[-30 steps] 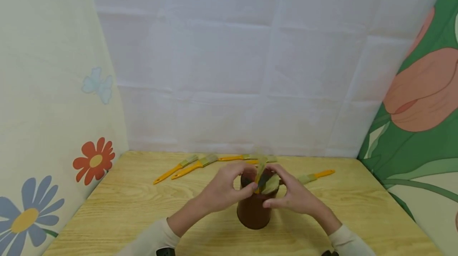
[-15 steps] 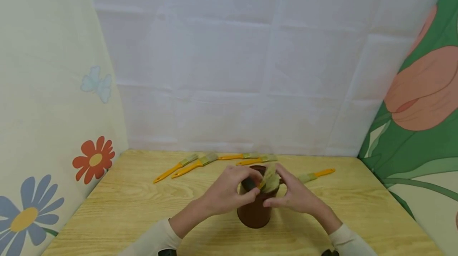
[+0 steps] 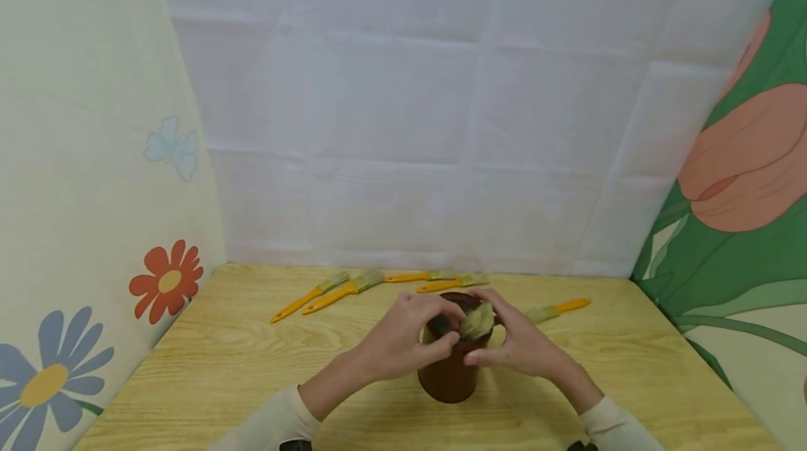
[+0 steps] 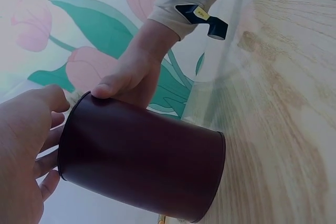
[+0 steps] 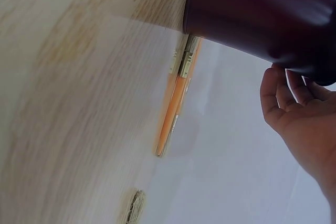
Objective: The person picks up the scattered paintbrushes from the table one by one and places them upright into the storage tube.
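Note:
A dark brown, leather-like cup (image 3: pixel 447 375) stands upright on the wooden table, with pale paintbrush bristles (image 3: pixel 478 323) sticking up at the right of its mouth. My right hand (image 3: pixel 520 347) holds the cup at its upper right side, thumb in front and fingers behind. In the right wrist view its curled fingers (image 5: pixel 286 95) touch the cup's wall. My left hand (image 3: pixel 400 337) is at the cup's left rim, fingers bent over the mouth and thumb apart. Nothing shows between them. In the left wrist view the cup (image 4: pixel 142 156) hides part of those fingers. The brush handles inside are hidden.
Two yellow-handled paintbrushes (image 3: pixel 343 294) lie at the back left of the table (image 3: pixel 265 367). Two more brushes (image 3: pixel 441 286) lie behind the cup, and another brush (image 3: pixel 564 306) lies to its right. A white cloth (image 3: pixel 410 122) hangs along the back edge.
The paintbrush that my left hand pinched upright has gone down into the cup and tipped right against the other bristles. My left fingers have let it go; the right hand has stayed put.

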Tool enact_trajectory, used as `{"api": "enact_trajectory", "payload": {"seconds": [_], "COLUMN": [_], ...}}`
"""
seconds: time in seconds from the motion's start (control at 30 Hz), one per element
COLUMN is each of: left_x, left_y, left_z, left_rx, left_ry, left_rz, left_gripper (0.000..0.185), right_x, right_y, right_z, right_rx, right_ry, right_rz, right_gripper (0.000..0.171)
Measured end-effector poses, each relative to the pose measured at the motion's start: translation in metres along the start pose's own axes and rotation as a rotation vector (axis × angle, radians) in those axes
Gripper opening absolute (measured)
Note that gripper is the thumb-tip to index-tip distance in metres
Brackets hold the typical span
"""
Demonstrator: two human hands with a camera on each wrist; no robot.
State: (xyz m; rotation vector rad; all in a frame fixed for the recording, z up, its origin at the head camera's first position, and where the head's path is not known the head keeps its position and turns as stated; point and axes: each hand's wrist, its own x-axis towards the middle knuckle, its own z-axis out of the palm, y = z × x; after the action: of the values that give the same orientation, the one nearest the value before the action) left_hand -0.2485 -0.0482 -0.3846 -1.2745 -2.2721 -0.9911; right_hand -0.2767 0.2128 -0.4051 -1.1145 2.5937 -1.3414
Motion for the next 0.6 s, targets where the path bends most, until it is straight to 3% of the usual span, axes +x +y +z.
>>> {"api": "enact_trajectory", "payload": {"seconds": [0.23,0.47,0.6], "left_x": [0.003,0.001,-0.002], "left_y": [-0.005,-0.017,-0.039], "left_z": [-0.007,-0.017,-0.017], "left_rx": [-0.081,0.014,0.072], "left_ry": [0.068,0.199,0.280], "left_rz": [0.022,-0.152,-0.180], "left_gripper": [0.024,0.026,0.026], "right_x": [0.000,0.001,0.000], "right_y": [-0.001,0.001,0.003], "right_z": [-0.001,0.000,0.000], "right_rx": [-0.004,-0.006,-0.009], "right_ry": [0.011,0.010,0.013], "right_rz": [-0.010,-0.036,-0.031], "right_gripper": [0.084,0.086,0.087]}}
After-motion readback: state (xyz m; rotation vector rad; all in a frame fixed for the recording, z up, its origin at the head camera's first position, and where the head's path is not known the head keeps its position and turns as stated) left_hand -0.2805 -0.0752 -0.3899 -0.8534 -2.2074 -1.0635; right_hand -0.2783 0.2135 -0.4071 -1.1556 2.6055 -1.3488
